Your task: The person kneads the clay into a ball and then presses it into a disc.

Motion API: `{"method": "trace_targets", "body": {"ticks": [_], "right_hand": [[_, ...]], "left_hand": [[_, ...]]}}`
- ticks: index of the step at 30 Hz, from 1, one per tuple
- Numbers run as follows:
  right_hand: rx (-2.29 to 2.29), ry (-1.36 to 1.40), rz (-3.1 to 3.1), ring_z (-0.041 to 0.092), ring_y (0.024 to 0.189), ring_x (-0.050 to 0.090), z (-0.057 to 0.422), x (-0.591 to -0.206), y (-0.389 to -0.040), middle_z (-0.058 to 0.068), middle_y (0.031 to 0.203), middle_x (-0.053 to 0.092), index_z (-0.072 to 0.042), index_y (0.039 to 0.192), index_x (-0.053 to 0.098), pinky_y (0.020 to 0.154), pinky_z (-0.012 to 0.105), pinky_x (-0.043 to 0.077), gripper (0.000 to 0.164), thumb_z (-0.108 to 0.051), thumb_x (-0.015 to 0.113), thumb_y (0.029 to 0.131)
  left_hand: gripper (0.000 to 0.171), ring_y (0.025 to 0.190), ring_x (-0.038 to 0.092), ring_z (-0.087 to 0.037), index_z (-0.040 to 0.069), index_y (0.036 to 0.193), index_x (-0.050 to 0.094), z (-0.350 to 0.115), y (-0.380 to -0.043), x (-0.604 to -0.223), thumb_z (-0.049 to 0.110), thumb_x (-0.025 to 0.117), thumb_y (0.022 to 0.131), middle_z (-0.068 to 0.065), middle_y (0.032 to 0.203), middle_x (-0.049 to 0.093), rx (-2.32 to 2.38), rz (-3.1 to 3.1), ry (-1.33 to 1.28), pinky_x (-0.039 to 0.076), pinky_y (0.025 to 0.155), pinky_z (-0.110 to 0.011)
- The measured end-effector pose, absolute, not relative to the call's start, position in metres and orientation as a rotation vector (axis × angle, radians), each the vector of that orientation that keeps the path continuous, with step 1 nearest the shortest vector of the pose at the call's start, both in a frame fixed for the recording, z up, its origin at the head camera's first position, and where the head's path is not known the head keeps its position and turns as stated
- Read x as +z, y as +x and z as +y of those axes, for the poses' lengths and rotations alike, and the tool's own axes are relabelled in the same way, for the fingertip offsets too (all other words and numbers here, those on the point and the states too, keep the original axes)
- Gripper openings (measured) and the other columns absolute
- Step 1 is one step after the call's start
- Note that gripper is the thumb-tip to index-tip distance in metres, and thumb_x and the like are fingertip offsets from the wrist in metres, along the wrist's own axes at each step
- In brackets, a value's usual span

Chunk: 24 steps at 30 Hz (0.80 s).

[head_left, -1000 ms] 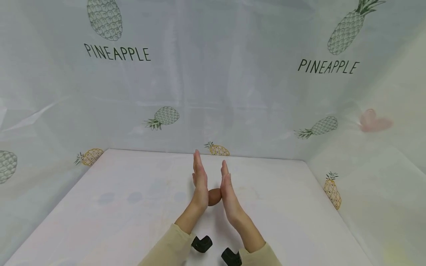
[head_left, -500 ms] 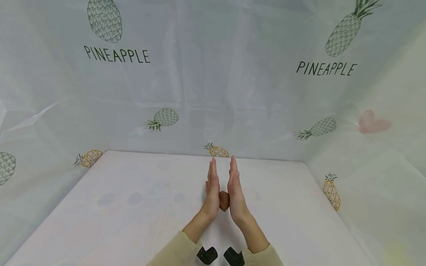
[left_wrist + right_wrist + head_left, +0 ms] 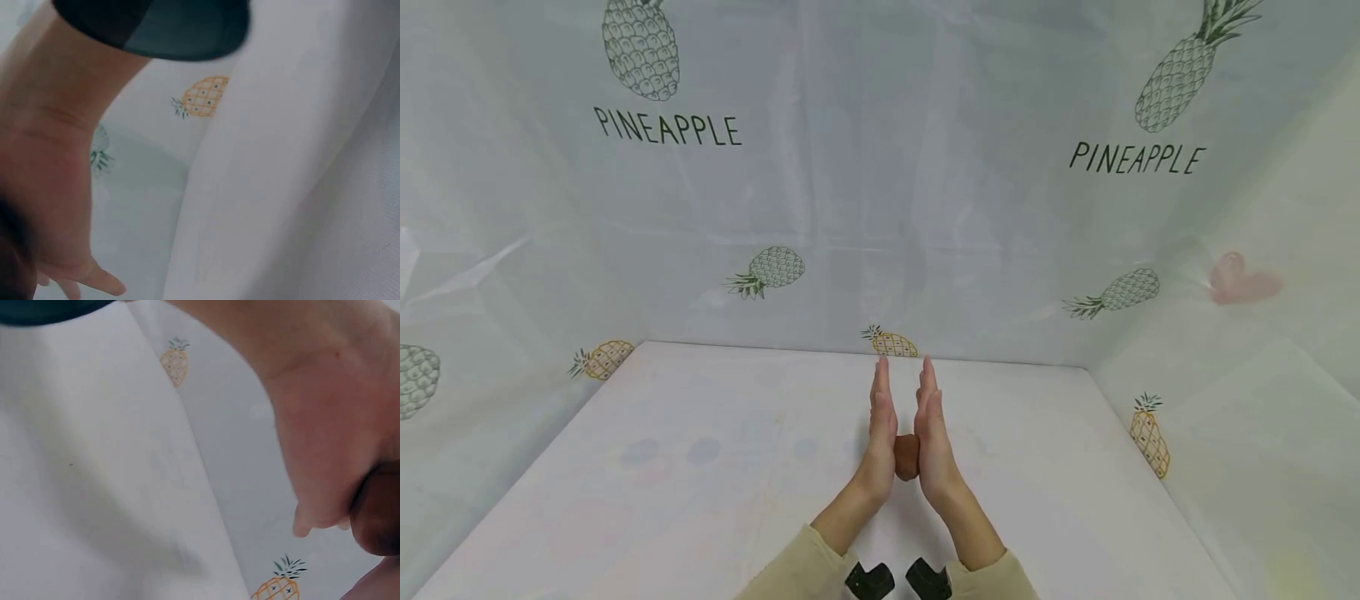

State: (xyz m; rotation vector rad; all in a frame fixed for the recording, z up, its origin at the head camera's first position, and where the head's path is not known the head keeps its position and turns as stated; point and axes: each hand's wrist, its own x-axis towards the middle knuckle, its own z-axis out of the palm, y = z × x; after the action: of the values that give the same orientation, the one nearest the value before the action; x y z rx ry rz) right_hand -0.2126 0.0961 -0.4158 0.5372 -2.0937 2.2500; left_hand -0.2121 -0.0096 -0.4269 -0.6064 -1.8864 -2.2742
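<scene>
A smooth brown lump that looks like modelling clay (image 3: 907, 457) is pressed between my two palms, above the white tabletop. My left hand (image 3: 880, 454) lies flat against its left side, fingers straight and pointing away from me. Against the right side presses my right hand (image 3: 936, 450), also with straight fingers. The fingertips of the two hands stand apart. In the right wrist view the clay lump (image 3: 378, 512) shows rounded at the right edge, against the palm. Only a dark, blurred part of the lump (image 3: 15, 262) appears at the left wrist view's edge.
The white tabletop (image 3: 700, 517) stretches out around the hands. Behind and beside it hangs a pale curtain (image 3: 925, 208) printed with pineapples. Black wrist camera mounts (image 3: 870, 581) sit below both wrists, close to each other.
Both hands have shifted right, the left one more, and now stand level with each other. The clay lump moved right with them and has turned from a tilted egg outline to a blockier one.
</scene>
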Motion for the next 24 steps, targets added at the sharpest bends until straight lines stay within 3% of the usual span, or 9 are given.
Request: {"method": "trace_targets", "body": {"ticks": [4,10,17,18,19,20,21,22,24], "right_hand": [[2.277,0.508,-2.117,0.031,0.164,-0.01,0.095,-0.423,-0.216,-0.008,0.177,-0.011,-0.041,0.17,-0.006,0.124,0.07,-0.009,0.064,-0.062,0.004,0.11],[2.406,0.578,-2.118,0.045,0.163,-0.002,0.089,-0.427,-0.214,0.005,0.178,-0.01,-0.039,0.17,-0.009,0.125,0.072,-0.003,0.069,-0.067,0.004,0.109],[2.503,0.648,-2.055,0.043,0.163,-0.005,0.083,-0.418,-0.204,0.003,0.178,-0.012,-0.042,0.169,-0.01,0.126,0.069,-0.003,0.068,-0.068,0.003,0.108],[2.504,0.655,-2.04,0.042,0.163,-0.007,0.083,-0.416,-0.202,0.003,0.178,-0.012,-0.042,0.169,-0.011,0.126,0.069,-0.004,0.068,-0.068,0.002,0.108],[2.499,0.665,-2.027,0.041,0.163,-0.008,0.082,-0.414,-0.2,0.002,0.178,-0.012,-0.042,0.169,-0.011,0.126,0.068,-0.004,0.068,-0.068,0.002,0.108],[2.49,0.676,-2.015,0.04,0.163,-0.01,0.082,-0.412,-0.199,0.0,0.177,-0.013,-0.042,0.169,-0.011,0.126,0.068,-0.005,0.067,-0.067,0.001,0.108],[2.478,0.687,-1.999,0.039,0.163,-0.011,0.082,-0.409,-0.197,-0.001,0.177,-0.014,-0.042,0.169,-0.011,0.127,0.067,-0.005,0.067,-0.067,0.001,0.108],[2.461,0.696,-1.985,0.037,0.163,-0.012,0.082,-0.407,-0.195,-0.002,0.177,-0.014,-0.042,0.169,-0.011,0.127,0.066,-0.005,0.066,-0.066,0.0,0.108],[2.414,0.714,-1.963,0.035,0.163,-0.013,0.083,-0.402,-0.193,-0.004,0.177,-0.014,-0.042,0.169,-0.01,0.126,0.064,-0.006,0.065,-0.064,0.0,0.109]], "left_hand": [[0.066,0.163,-0.015,-0.018,0.038,0.17,-0.008,-0.012,-0.213,-0.423,0.059,0.005,0.109,0.012,0.177,-0.014,-2.267,-1.853,-0.581,-0.005,0.127,-0.067],[0.066,0.163,-0.015,-0.021,0.034,0.171,-0.007,-0.022,-0.218,-0.418,0.055,0.007,0.11,0.011,0.177,-0.014,-2.25,-1.79,-0.534,-0.006,0.126,-0.069],[0.066,0.163,-0.014,-0.023,0.035,0.171,-0.006,-0.03,-0.221,-0.417,0.056,0.006,0.11,0.01,0.177,-0.014,-2.202,-1.783,-0.507,-0.003,0.126,-0.069],[0.066,0.164,-0.009,-0.025,0.037,0.171,-0.006,-0.03,-0.22,-0.417,0.057,0.006,0.11,0.009,0.177,-0.015,-2.206,-1.787,-0.499,0.012,0.128,-0.064],[0.065,0.161,0.015,-0.029,0.039,0.171,-0.007,-0.03,-0.219,-0.416,0.058,0.005,0.109,0.01,0.176,-0.016,-2.227,-1.789,-0.499,0.03,0.123,-0.057],[0.064,0.147,0.04,-0.034,0.042,0.17,-0.007,-0.029,-0.217,-0.416,0.059,0.004,0.109,0.01,0.176,-0.017,-2.247,-1.791,-0.5,0.048,0.108,-0.048],[0.064,0.12,0.059,-0.038,0.044,0.169,-0.008,-0.028,-0.216,-0.414,0.059,0.004,0.108,0.01,0.176,-0.018,-2.271,-1.792,-0.505,0.057,0.083,-0.039],[0.063,0.092,0.063,-0.036,0.046,0.169,-0.009,-0.027,-0.214,-0.413,0.06,0.002,0.108,0.009,0.175,-0.019,-2.283,-1.796,-0.515,0.051,0.06,-0.032],[0.063,0.092,0.059,-0.03,0.048,0.168,-0.01,-0.025,-0.209,-0.408,0.06,0.001,0.108,0.01,0.174,-0.021,-2.306,-1.795,-0.546,0.043,0.06,-0.027]]}}
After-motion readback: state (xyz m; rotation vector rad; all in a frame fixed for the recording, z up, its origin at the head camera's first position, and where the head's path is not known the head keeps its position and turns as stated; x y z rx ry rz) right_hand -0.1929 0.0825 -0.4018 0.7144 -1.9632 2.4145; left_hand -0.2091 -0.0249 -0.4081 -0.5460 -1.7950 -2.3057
